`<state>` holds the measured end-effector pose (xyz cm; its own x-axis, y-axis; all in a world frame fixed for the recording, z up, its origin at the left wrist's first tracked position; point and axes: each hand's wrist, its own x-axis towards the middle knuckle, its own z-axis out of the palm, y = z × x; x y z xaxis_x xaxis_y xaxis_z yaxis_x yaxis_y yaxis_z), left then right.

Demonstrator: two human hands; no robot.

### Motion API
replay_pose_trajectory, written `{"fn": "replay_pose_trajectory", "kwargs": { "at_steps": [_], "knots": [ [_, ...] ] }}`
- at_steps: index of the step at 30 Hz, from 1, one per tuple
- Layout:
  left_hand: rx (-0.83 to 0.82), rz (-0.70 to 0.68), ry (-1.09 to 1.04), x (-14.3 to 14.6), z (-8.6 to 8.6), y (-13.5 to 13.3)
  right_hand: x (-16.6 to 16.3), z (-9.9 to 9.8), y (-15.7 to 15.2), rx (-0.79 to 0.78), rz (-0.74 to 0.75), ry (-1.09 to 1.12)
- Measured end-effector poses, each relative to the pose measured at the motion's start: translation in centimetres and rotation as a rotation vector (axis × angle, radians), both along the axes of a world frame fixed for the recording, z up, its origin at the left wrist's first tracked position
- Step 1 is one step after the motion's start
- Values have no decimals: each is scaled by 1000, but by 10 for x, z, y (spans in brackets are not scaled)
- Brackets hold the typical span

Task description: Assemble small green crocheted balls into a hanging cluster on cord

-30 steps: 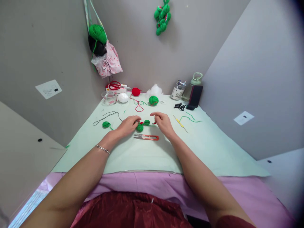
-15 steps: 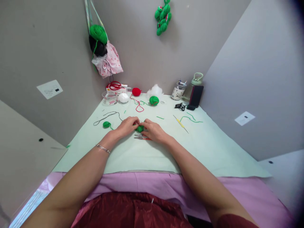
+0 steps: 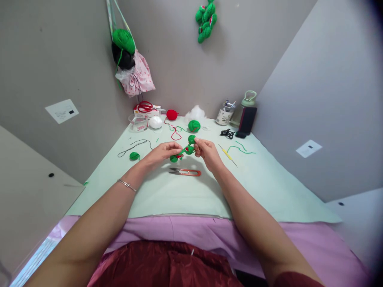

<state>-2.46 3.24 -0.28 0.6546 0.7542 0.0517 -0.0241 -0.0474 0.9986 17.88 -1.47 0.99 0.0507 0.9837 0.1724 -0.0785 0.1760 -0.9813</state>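
Note:
Between my hands, just above the table, is a small green yarn piece with rounded lumps and red bits (image 3: 189, 150). My left hand (image 3: 165, 153) pinches its left part, where a green lump hangs below the fingers. On the other side, my right hand (image 3: 207, 152) grips the upper round lump between thumb and fingers. Orange-handled thread snips (image 3: 185, 172) lie on the table below the hands. To the left sits a small green yarn ball (image 3: 134, 156), near a loop of dark cord (image 3: 134, 144).
Behind the hands stand a red yarn ball (image 3: 172, 115), a green yarn ball (image 3: 194, 126), white stuffing (image 3: 196, 114), red scissors (image 3: 146, 107) and a clear tub (image 3: 139, 123). At right lie a yellow-handled crochet hook (image 3: 227, 154), black clips (image 3: 227, 134), a pen cup (image 3: 225, 114) and a phone (image 3: 247, 121).
My hands have lifted the green yarn piece and spread apart, so more of it shows. The right hand moved right and up, uncovering the snips' orange handle.

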Motion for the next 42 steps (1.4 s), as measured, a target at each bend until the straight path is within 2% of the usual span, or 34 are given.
{"fn": "replay_pose_trajectory", "kwargs": {
  "at_steps": [8,15,19,24,32,40,42],
  "knots": [
    [-120,-21,-37,3,6,-9,0,-2,0,-5,35,18],
    [-191,48,-151,1,4,-4,1,-4,1,-13,15,47],
    [-141,76,-148,1,5,-3,0,-3,0,-11,35,55],
    [-33,159,-31,3,2,-2,-2,-4,-1,-25,52,27],
    [-52,103,-79,2,3,-4,-4,-1,-3,-34,66,4],
    [-16,32,3,6,3,-7,-5,0,-4,-45,65,-46],
    [-54,56,-4,7,3,-8,-5,-1,-3,-39,75,-44]
  ]
}}
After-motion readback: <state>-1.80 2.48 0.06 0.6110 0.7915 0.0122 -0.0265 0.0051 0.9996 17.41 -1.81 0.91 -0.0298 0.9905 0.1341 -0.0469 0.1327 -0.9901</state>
